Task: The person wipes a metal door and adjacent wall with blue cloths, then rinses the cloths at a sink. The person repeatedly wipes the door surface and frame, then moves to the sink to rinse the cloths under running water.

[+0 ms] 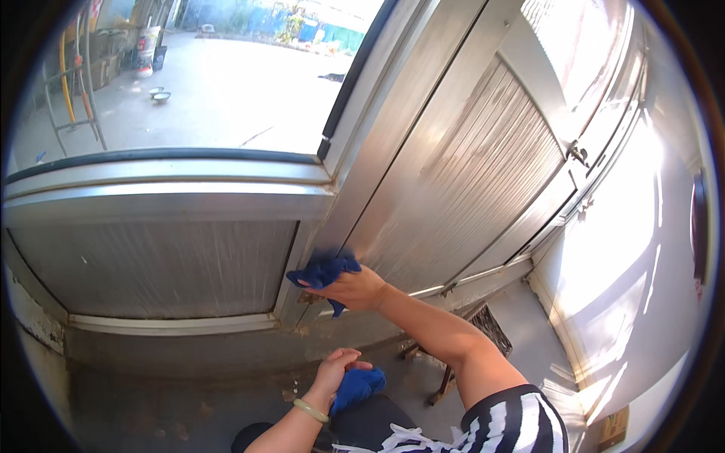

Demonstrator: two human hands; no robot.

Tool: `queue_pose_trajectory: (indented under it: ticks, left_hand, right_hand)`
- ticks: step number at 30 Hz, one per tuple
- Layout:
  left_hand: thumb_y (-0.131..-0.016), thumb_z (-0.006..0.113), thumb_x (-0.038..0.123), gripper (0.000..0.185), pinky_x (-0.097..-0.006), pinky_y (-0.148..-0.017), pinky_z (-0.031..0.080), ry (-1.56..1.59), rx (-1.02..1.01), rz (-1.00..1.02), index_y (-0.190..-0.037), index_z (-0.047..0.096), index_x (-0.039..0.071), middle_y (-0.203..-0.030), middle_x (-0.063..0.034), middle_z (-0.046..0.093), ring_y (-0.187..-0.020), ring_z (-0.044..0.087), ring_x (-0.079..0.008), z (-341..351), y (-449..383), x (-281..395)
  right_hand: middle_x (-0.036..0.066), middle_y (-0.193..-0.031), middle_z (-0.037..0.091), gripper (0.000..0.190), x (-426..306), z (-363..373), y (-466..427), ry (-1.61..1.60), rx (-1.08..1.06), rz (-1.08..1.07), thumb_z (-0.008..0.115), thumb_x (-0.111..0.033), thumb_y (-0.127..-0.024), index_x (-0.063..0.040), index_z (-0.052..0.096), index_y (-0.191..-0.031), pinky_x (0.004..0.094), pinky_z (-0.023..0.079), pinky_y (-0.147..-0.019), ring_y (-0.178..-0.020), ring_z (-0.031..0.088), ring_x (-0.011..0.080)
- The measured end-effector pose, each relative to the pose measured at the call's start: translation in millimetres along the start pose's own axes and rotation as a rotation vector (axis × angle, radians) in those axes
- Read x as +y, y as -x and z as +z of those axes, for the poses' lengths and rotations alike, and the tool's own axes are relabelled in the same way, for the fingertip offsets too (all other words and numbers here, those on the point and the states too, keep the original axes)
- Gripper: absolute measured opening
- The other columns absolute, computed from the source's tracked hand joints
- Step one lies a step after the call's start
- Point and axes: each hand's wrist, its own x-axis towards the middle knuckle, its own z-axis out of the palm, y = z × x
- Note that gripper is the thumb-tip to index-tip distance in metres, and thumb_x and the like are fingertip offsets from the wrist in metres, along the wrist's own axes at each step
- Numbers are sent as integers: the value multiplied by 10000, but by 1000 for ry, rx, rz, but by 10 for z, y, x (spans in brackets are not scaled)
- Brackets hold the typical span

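Note:
My right hand presses a dark blue cloth against the lower part of the metal door frame, near the gap between the glazed section and the ribbed door panel. Its fingers are partly hidden by the cloth. Below it, close to my lap, my left hand is around a second, brighter blue cloth, with a pale bangle on the wrist. The lower metal panel at the left bears pale streaks.
A low stool with a woven seat stands at the right, under my forearm. A latch sits on the door's far edge. Through the glass are two bowls, a bucket and a ladder-like metal frame. A white wall lies right.

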Motion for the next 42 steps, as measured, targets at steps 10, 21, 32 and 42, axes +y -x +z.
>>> queue_pose_trajectory:
  ticks: [10, 21, 32, 42]
  left_hand:
    - [-902, 531, 94, 143, -396, -760, 578, 89, 40, -130, -1001, 582, 4, -963, -235, 675, -862, 683, -295, -440, -277, 0]
    - [-901, 565, 161, 207, -332, -805, 544, 183, -81, -101, -1031, 604, 6, -975, -179, 679, -892, 680, -249, -329, -162, 119]
    - [-923, 553, 174, 194, -272, -693, 528, 163, -251, 6, -1040, 603, 28, -862, -155, 684, -757, 659, -179, -79, 341, 311]
    - [-976, 502, 211, 213, -236, -663, 508, 152, -412, 223, -1061, 558, 23, -819, -103, 669, -715, 640, -135, -492, 1645, 515]
  right_hand:
    - [186, -1459, 411, 621, 2764, -3427, -1204, 556, 1071, 236, 650, -115, -764, -94, 478, -1360, 522, 325, -1076, -1303, 419, 395]
    - [209, -1486, 368, 605, 687, -866, -614, 217, 670, 323, 632, -189, -812, -176, 476, -1396, 567, 281, -1106, -1359, 376, 416]
    - [276, -1428, 408, 522, 1082, -1009, -1001, 214, 1073, 337, 592, -206, -849, -63, 511, -1344, 545, 342, -1050, -1299, 402, 473]
    - [274, -1516, 210, 744, -427, 113, -1991, 423, 574, 267, 708, -246, -787, -106, 386, -1442, 557, 403, -998, -1310, 315, 534]
